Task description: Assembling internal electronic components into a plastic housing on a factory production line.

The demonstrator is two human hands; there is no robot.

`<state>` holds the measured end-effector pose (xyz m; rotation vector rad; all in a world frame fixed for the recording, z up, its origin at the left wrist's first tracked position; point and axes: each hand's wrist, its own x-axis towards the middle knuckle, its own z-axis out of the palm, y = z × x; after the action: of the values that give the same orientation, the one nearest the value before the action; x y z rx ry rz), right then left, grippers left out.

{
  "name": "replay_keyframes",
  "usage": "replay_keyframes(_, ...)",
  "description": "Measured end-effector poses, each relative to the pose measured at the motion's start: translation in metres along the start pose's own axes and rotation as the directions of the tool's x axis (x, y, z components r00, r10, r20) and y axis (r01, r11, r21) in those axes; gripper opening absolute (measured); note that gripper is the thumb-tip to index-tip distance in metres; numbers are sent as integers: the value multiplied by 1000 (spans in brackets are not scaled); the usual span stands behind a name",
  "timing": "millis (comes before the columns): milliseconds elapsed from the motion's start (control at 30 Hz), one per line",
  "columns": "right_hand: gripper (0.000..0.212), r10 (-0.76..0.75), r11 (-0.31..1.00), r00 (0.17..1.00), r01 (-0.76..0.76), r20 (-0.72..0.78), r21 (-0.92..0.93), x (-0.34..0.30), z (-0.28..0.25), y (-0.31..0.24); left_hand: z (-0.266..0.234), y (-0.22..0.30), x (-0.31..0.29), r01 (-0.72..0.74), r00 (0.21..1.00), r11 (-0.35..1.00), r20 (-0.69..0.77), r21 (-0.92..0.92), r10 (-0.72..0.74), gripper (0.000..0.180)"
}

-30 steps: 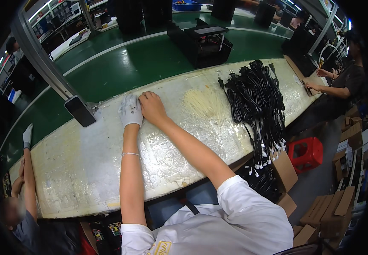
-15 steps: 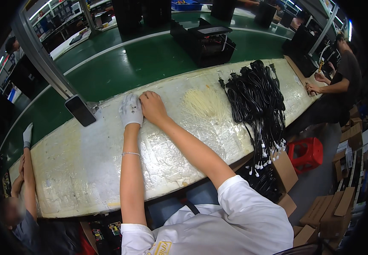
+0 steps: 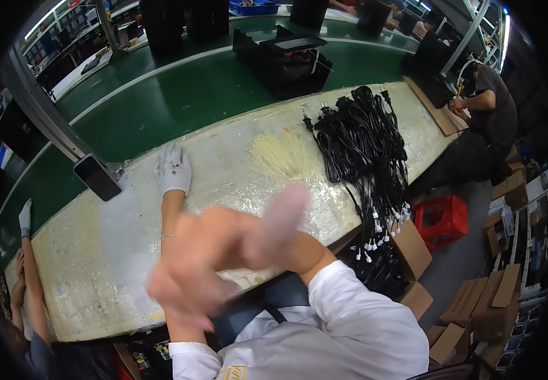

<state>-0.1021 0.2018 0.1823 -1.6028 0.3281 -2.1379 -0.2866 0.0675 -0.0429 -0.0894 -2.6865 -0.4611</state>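
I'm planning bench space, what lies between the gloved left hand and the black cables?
The head view shows a pile of thin, pale strips on the bench between them.

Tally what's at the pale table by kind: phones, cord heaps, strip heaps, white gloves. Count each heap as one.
Phone: 1
Black cord heap: 1
Cream strip heap: 1
White gloves: 2, one on the wearer's left hand, one on a co-worker's hand
Total: 5
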Motion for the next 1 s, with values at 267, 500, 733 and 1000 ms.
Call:
replay_keyframes(267,106,-165,884,986,153,-11,442,-6,23,5,-2,13,3,-6,999,1000,50,11,6,35)
replay_keyframes(500,106,-168,893,983,120,74,434,-7,23,0,1,14,4,-17,998,1000,65,24,15,35)
replay_keyframes(733,103,-132,907,991,115,16,405,-10,24,-7,0,6,5,-27,998,999,56,21,26,35)
replay_keyframes(1000,101,-256,899,964,209,75,384,-5,20,-12,1,12,3,-29,998,999,50,39,27,35)
